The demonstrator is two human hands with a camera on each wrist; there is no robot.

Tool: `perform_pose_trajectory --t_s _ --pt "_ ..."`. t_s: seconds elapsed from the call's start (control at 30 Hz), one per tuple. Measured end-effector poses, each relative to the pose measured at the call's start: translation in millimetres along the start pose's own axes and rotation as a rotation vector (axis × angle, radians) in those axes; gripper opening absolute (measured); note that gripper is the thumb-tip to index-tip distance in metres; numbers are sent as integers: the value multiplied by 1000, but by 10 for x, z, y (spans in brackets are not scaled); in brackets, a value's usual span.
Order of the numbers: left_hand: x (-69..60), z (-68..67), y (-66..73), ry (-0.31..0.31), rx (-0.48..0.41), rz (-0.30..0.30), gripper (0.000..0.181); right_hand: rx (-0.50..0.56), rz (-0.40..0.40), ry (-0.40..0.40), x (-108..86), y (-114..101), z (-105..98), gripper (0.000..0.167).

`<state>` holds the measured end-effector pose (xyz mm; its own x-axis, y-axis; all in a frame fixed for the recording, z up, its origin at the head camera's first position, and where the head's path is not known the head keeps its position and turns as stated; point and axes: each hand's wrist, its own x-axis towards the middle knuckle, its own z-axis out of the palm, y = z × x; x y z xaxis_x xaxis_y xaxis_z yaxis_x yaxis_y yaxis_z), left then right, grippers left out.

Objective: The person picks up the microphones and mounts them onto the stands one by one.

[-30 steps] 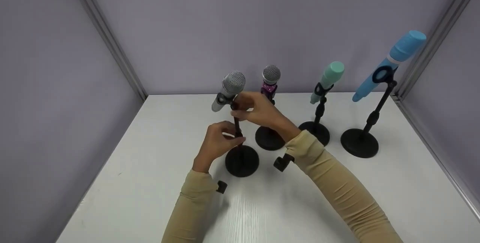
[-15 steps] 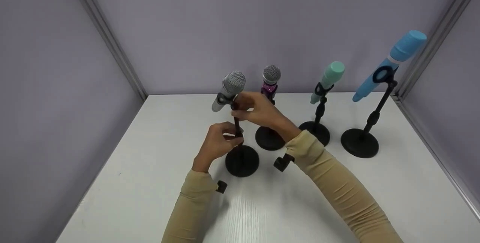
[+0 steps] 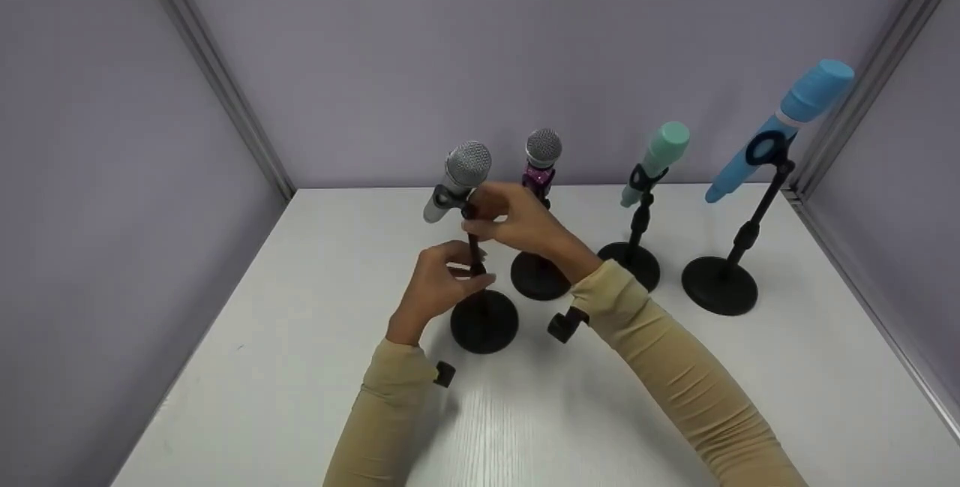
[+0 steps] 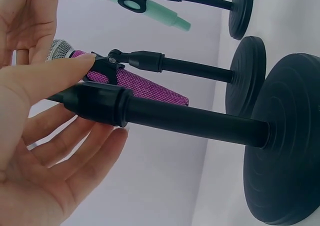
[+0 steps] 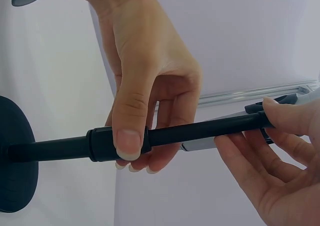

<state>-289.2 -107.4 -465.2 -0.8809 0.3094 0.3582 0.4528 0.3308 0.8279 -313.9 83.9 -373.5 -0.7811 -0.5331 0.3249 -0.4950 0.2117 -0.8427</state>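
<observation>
A silver microphone [image 3: 457, 179] leans in the clip of a black desktop microphone stand [image 3: 484, 322], whose round base sits on the white table. My left hand [image 3: 435, 284] holds the stand's collar, midway up the pole. In the right wrist view the thumb [image 5: 131, 121] lies across that collar [image 5: 102, 143], with the fingertips behind it. Higher up, my right hand [image 3: 517, 220] pinches the thin upper pole just below the clip. The right wrist view shows its thumb and fingers on either side of the pole [image 5: 210, 128]. Its fingers are partly hidden in the head view.
Behind and to the right stand a purple glittery microphone [image 3: 538, 172], a mint green microphone [image 3: 664, 149] and a blue microphone [image 3: 799, 115], each in its own black stand. Panel walls [image 3: 375, 59] border the white table [image 3: 300, 337] at the back and sides.
My left thumb drew back slightly, then moved forward again over the collar. The right hand stays in place on the upper pole, and the microphones and stands hold their positions.
</observation>
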Motion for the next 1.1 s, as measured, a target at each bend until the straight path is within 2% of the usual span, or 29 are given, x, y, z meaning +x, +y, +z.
perform_pose_trajectory --t_s 0.17,0.33,0.53,0.8,1.03,1.1 --pt "5 8 -15 37 13 25 20 10 5 -1 -1 -6 4 17" --pt "-4 0 -11 38 -7 30 16 20 14 -1 -2 -14 13 17" --pt "-23 -7 19 30 -36 5 14 13 11 2 3 -9 21 18" --pt "-34 -2 50 24 -25 -30 15 8 3 2 -7 -28 30 17" --pt "-107 -30 375 19 -6 -50 15 25 -24 3 -8 -6 39 14" --pt "-109 -31 372 14 -9 -52 15 18 -23 3 -14 -7 37 15"
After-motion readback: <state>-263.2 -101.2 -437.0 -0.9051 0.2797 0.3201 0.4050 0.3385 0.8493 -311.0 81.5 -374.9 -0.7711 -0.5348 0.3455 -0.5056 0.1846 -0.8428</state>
